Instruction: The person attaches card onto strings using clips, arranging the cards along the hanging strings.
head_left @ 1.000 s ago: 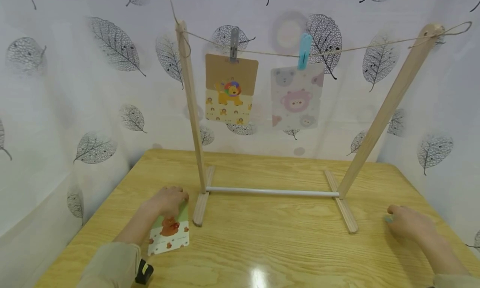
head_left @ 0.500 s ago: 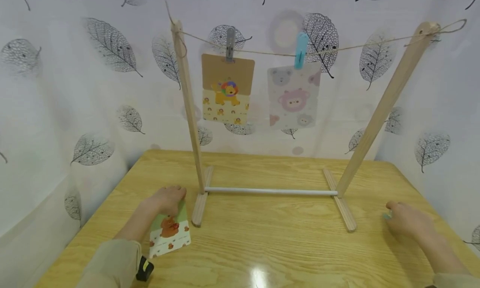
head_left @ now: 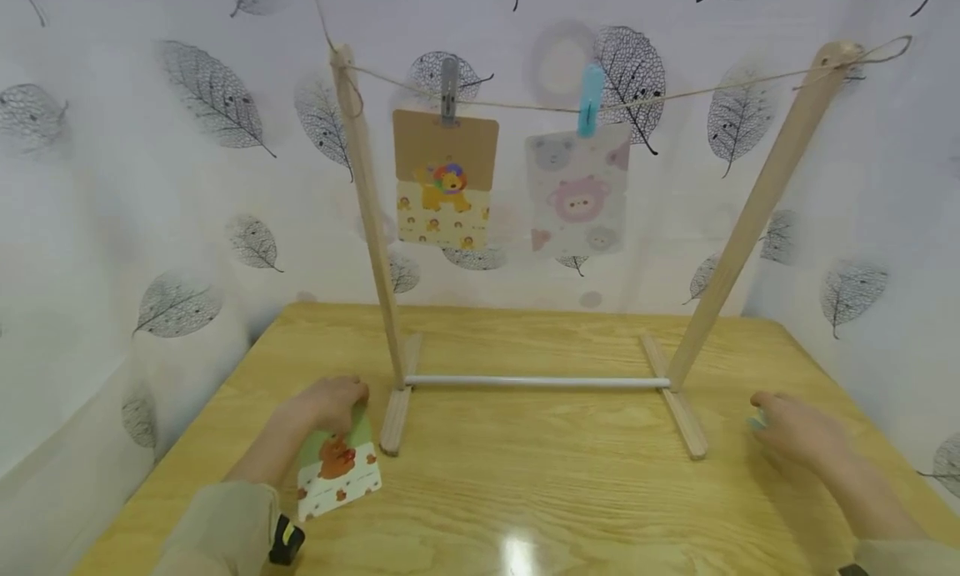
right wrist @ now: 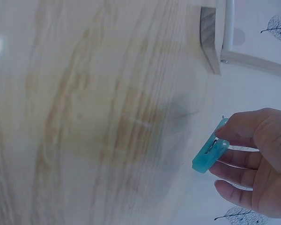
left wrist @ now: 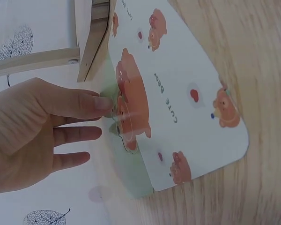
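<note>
My left hand (head_left: 326, 405) pinches the top edge of a green and white card (head_left: 337, 476) with bear pictures, at the table's left side. In the left wrist view the thumb lies on the front of this bear card (left wrist: 178, 136); the fingertip behind it is hidden. Over the table's right side, my right hand (head_left: 806, 434) holds a teal clothespin (right wrist: 210, 150) between thumb and fingers. A lion card (head_left: 445, 180) hangs from a twine line under a grey clothespin (head_left: 449, 91). To its right, a blue clothespin (head_left: 590, 101) holds a pink-and-grey animal card (head_left: 579, 192).
A wooden rack stands on the table (head_left: 525, 493), its left post (head_left: 367, 209) and right post (head_left: 757, 217) carrying the twine (head_left: 517, 105). A white rod (head_left: 536, 382) joins its feet. Behind it hangs a leaf-print cloth (head_left: 480, 284).
The right hand has moved slightly left and away from me with the teal clothespin. The left hand keeps its pinch on the bear card, which has shifted a little. The head view has turned slightly.
</note>
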Demonstrator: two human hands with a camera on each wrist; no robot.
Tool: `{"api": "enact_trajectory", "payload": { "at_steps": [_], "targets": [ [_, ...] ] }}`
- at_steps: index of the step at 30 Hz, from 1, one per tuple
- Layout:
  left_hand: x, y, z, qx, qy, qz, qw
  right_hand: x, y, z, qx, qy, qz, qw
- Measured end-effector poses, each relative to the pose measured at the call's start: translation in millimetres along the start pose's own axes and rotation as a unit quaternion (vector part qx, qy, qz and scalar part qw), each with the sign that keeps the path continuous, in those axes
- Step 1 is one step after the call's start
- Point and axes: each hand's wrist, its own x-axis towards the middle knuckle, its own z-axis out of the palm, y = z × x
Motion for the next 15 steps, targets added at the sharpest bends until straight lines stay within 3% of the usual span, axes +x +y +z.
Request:
{"api": "enact_trajectory", "payload": {
  "at_steps": [7,15],
  "targets": [
    [-4.9,-5.9,0.6,-0.026,-0.001,-0.008,0.9996,3.7,-25.6,-6.8,0.004,0.024,-0.02,1.0],
    [-4.0,-8.2,2.8,-0.015,0.024,0.015,0.9995,1.3,-35.0,-7.1,0.007,0.036,-0.029,0.999]
  ]
}}
